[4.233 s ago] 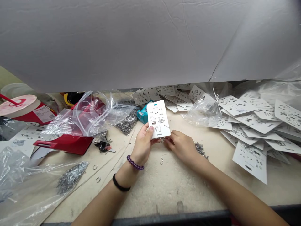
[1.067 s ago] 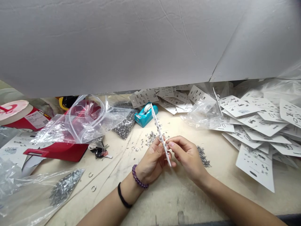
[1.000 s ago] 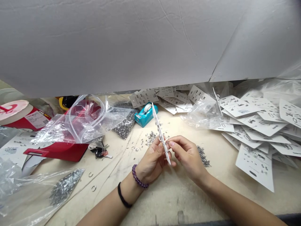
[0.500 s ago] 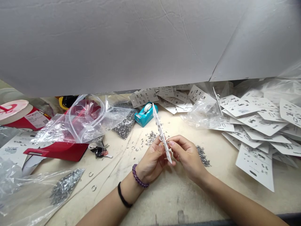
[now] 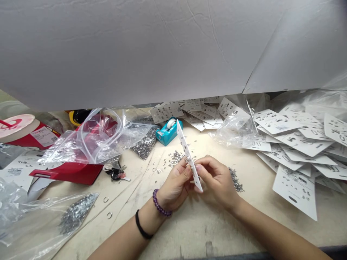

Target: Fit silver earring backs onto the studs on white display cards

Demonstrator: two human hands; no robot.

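A white jewelry card (image 5: 189, 153) stands nearly edge-on to me, with small metal pieces along its face. My left hand (image 5: 177, 182) grips the card's lower part between thumb and fingers; a purple bead bracelet and a black band circle that wrist. On the card's right side, my right hand (image 5: 217, 178) has thumb and forefinger pinched close against the lower face. What sits in that pinch is too small and hidden to name. Behind the card lies a heap of tiny metal pieces (image 5: 175, 159). Another pile of small metal parts (image 5: 236, 180) is beside my right hand.
Many filled cards (image 5: 295, 195) are stacked at right, more at the back. A teal tape dispenser (image 5: 168, 131) stands behind the card. Clear bags (image 5: 145, 142) of metal parts, a red scoop (image 5: 70, 172) and keys (image 5: 118, 174) lie left. A grey-white panel (image 5: 151, 54) overhangs the back.
The card's lower end has tipped slightly to the right and down. My right fingers have closed in nearer to the card's face. The view has shifted a little.
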